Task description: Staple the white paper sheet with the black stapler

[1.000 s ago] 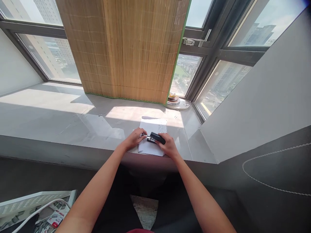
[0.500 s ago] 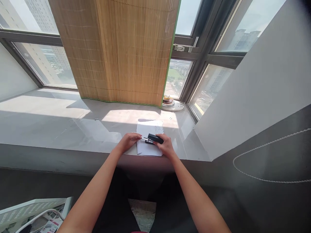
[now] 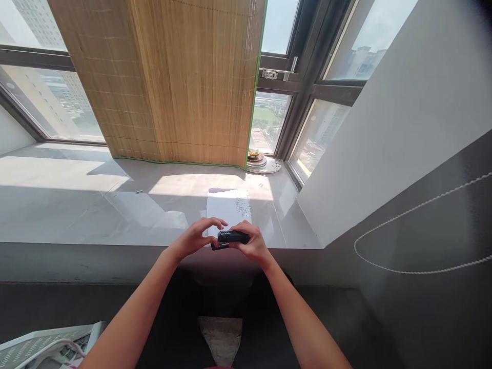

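A black stapler (image 3: 233,237) is held level just over the front edge of the window sill. My right hand (image 3: 251,242) grips its right end, with the fingers over the top and the thumb below. At its left end is my left hand (image 3: 198,237), the index finger and thumb apart in a C shape. The left thumb is close to the stapler's lower arm; whether it touches cannot be made out. Behind the hands, white paper (image 3: 223,204) lies on the sill, a block of dark writing on its right part. The hands hide its near part.
The pale sill (image 3: 96,220) runs across in front of me. A bamboo blind (image 3: 184,87) hangs over the window. Stacked plates (image 3: 257,162) stand in the right corner. A white cord (image 3: 407,215) loops at right. A white perforated rack (image 3: 49,341) stands low at left.
The stapler has come back toward me, off the paper, and its two arms are closer together. My left hand has parted from a small silvery piece at its front. The view has shifted.
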Demonstrator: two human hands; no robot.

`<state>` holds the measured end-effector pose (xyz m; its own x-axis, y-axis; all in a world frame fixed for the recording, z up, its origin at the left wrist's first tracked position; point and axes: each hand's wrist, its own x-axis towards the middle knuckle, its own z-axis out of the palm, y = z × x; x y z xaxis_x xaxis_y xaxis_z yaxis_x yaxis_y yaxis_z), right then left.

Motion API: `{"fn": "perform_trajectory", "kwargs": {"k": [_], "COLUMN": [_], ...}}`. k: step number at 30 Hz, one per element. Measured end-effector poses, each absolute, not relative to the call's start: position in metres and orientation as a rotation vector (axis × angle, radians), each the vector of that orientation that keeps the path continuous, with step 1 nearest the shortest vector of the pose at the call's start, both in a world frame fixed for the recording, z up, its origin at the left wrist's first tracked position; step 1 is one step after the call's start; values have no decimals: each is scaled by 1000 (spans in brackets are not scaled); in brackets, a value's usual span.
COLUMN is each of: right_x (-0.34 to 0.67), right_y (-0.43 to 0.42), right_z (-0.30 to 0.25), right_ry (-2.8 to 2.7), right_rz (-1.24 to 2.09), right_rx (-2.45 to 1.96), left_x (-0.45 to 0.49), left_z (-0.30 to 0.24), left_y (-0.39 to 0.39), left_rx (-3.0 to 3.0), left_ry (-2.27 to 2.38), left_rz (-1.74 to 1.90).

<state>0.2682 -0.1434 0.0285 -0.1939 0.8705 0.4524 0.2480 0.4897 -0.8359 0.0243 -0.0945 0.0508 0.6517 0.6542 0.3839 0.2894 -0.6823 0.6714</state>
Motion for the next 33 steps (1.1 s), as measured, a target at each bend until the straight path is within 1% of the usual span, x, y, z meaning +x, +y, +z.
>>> {"fn": "perform_trajectory", "kwargs": {"k": [3,6,11,13,17,20,28,33], "right_x": [281,317,391,407,406,396,388,385], "right_y": [-144,-134,-103,-93,-78,-69,-59,-57], "right_z": [24,16,-4,-9,-12,-8,1,2], "right_ry": [-1711,-1622,-1500,-1517,-1596,-1674,-1878,-1944], "right_rz": [738,679,408,381,486,510,305,232], "right_rx": [-1022,-1109,-1362,-1428,-1394,-1345,-1330,-1280], "left_x": [28,33,51,62,85,97,101,101], "left_z": [45,36,21,18,11,7,9,4], "left_y": [-92,-84,-59,-48,-39,-43,-50,-52], "left_rx": [2339,2381,2548,2606,2655,2628,2605,2550], "left_ry": [778,910,1010,984,950,945,947,901], "left_rz": [872,909,710,615,427,363,369,488]}}
